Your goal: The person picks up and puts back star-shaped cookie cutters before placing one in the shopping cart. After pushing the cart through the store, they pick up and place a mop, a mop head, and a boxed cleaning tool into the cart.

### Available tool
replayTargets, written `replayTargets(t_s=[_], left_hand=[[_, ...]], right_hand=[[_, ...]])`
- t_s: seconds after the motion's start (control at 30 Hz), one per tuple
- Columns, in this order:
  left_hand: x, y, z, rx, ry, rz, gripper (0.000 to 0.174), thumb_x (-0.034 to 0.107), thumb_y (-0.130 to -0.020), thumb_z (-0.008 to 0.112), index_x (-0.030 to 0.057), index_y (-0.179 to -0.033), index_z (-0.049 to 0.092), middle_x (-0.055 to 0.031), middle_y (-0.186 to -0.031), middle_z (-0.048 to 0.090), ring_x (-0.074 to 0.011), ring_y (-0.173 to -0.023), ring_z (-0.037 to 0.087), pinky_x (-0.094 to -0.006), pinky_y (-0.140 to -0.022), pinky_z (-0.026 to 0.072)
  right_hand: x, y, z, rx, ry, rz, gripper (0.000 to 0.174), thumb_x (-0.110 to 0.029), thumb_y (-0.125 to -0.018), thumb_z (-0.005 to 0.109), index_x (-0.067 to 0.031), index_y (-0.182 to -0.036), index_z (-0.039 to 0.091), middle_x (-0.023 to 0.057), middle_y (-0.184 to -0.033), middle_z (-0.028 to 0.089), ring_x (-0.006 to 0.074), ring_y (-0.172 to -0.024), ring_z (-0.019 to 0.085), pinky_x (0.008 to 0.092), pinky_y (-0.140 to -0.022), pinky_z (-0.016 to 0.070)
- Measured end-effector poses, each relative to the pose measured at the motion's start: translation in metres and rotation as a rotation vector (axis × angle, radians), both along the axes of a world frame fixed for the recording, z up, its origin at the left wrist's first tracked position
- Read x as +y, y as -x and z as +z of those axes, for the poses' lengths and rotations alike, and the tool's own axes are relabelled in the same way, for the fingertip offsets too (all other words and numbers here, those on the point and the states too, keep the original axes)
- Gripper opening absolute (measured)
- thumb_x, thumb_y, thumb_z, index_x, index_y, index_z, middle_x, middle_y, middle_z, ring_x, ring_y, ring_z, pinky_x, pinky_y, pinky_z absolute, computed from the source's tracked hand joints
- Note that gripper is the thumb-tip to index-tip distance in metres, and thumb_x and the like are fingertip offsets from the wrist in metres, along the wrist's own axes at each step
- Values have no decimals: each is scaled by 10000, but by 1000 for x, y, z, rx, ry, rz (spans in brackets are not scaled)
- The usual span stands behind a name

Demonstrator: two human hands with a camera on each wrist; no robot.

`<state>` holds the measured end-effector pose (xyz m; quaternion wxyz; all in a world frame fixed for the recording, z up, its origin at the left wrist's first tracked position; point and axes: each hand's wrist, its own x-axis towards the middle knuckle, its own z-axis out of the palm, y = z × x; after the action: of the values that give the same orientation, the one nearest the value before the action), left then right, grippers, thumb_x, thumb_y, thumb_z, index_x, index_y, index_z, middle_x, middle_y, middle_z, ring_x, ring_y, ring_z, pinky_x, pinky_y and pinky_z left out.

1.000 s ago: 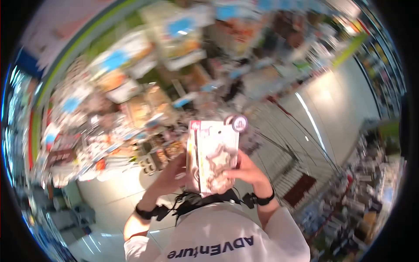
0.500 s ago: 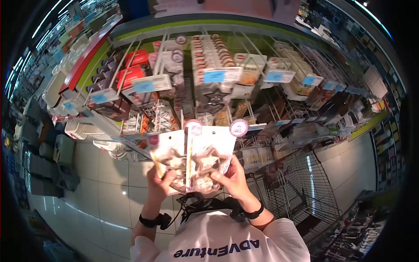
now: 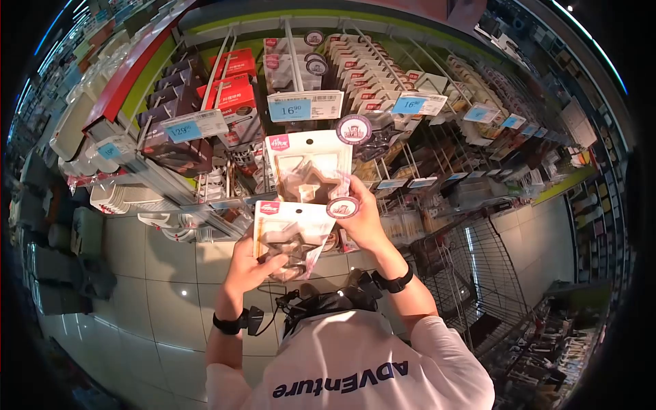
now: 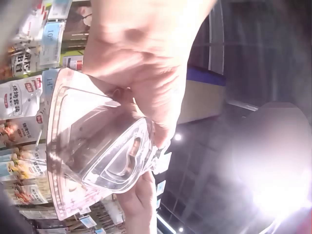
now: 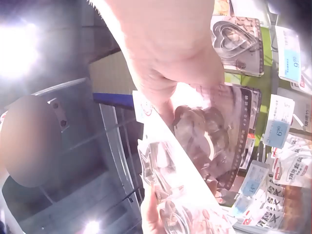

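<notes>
My left hand point(image 3: 247, 268) grips a carded blister pack with a star-shaped metal cookie cutter point(image 3: 290, 240), thumb across its front. A matching star cutter pack point(image 3: 309, 158) is in my right hand point(image 3: 362, 213), held by its right edge and farther out toward the rack. The nearer pack overlaps the lower part of the farther one in the head view. Clear moulded plastic of the nearer pack point(image 4: 114, 165) bulges below my left hand in the left wrist view. Round purple-and-white stickers mark the cards' top right corners.
Ahead stands a rack with long hooks, hung with similar packs point(image 3: 279, 72), red boxes point(image 3: 236, 102) and dark boxes point(image 3: 174, 119). Price tags point(image 3: 305, 107) jut out at the hook ends. A wire shopping cart point(image 3: 478, 273) stands at my right on the tiled floor point(image 3: 171, 301).
The two packs were stacked together, then side by side. Now the right hand's pack has moved forward toward the rack, while the left hand's stays near my body. The head view has turned to face the rack.
</notes>
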<state>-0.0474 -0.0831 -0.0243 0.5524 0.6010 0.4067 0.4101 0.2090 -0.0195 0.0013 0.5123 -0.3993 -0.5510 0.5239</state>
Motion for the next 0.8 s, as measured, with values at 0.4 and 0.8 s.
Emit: replayTargets(t_s=[0.4,0.8], left_hand=[[38,1,6,55,-250,4,528,161,-814,763,-25,-1282,602,-194,-1585,324,-274,-1362,452,-374,-1088,375],[43,-1,12,234,-370,1,821,174,-820,749,20,-1519,347,-178,-1595,312,-300,-1472,309,-392,-1172,267]], right_hand=[[35,18,8,287,25,62,647,30,-781,745,-28,-1374,493,13,-1117,617,95,-1006,583,253,-861,492],[39,3,-24,-96,-126,-47,811,87,-728,657,-99,-1475,399,48,-1192,577,130,-1015,579,278,-875,496]])
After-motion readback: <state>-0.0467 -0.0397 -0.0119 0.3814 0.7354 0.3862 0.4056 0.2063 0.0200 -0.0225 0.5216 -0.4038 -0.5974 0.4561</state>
